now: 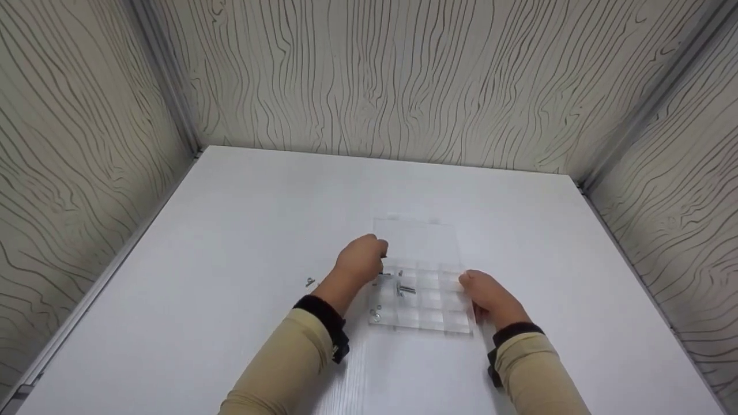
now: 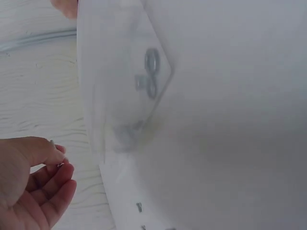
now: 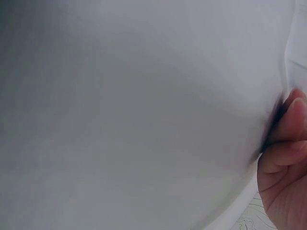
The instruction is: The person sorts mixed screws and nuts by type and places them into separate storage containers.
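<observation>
A clear plastic compartment box [image 1: 429,317] lies on the white table with its transparent lid [image 1: 418,239] folded back on the far side. Over the box's left edge, my left hand [image 1: 360,259] pinches a small metal screw [image 2: 59,165] between thumb and fingertips, mostly covered by them. My right hand [image 1: 491,295] grips the box at its right edge, thumb by the rim and fingers curled low along the side. Screws [image 1: 407,289] lie in a middle compartment. Ring-shaped metal pieces [image 1: 376,317], like nuts or washers, sit in the near left corner compartment.
Left of the box, partly behind the left forearm, a few loose screws [image 1: 310,282] lie on the white table [image 1: 259,202]. Wood-grain patterned panels [image 1: 369,75] enclose the table at the back and both sides.
</observation>
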Available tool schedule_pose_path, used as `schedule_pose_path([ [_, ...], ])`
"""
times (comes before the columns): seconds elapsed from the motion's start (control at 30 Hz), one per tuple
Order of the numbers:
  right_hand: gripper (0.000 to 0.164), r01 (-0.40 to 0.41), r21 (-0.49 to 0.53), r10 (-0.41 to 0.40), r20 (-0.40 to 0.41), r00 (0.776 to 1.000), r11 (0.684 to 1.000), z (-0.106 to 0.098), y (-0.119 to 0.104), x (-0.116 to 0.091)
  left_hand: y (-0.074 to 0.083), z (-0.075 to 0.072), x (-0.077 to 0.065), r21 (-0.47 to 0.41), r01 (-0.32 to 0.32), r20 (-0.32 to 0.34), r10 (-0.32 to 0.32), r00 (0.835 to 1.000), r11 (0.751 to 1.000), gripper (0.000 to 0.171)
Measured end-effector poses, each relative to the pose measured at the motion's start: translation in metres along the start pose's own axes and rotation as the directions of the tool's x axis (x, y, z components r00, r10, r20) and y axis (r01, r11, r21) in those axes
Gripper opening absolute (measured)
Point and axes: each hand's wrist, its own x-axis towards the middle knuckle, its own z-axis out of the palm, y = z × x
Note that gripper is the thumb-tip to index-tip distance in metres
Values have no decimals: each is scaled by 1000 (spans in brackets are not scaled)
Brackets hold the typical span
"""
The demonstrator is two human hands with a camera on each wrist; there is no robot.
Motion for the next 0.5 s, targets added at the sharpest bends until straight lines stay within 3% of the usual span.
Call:
schedule_pose_path([
  [0.2,28,31,-22,-31,-3,1000,999,0,1,1,28,10,-9,70,-116,30,114,993,991,14],
  [0.33,30,41,-18,-41,-1,999,999,-1,1,0,40,18,-14,208,-204,26,203,979,957,9],
  [0.43,33,48,-27,-48,-1,999,998,-1,2,1,43,25,-16,307,-221,18,227,974,926,8],
  [0.5,35,50,-26,-50,-1,999,998,0,3,1,44,30,-16,331,-202,23,207,978,922,8],
])
